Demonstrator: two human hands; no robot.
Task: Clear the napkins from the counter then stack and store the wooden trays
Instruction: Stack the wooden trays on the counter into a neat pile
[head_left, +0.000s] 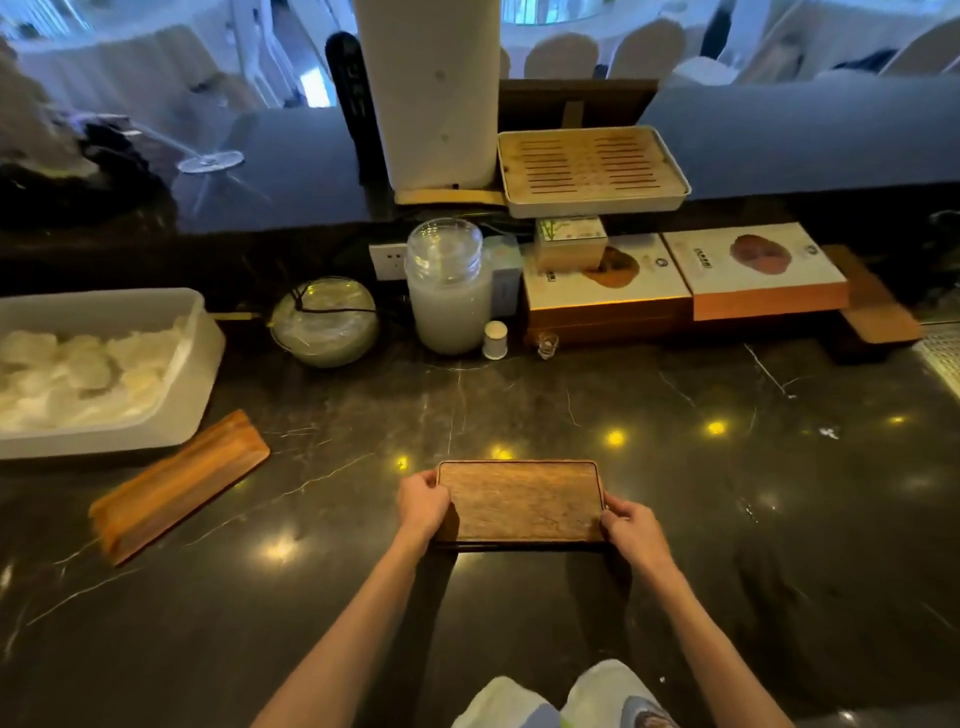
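Note:
A dark wooden tray (521, 500) lies flat on the black marble counter (727, 493) right in front of me. My left hand (423, 503) grips its left short edge and my right hand (627, 521) grips its right short edge. Left of it, a lighter wooden tray (179, 485) rests tilted, leaning against a white bin (197, 364) that holds white napkins (78, 371). Another wooden tray (878, 306) lies at the back right beside the boxes.
Along the back stand a glass bowl (324, 322), a lidded glass jar (448, 291), a small white cup (494, 340), a shot glass (547, 345) and printed boxes (675, 280). A slatted tea tray (589, 169) sits on the raised ledge. A metal grate (943, 358) is at the right edge.

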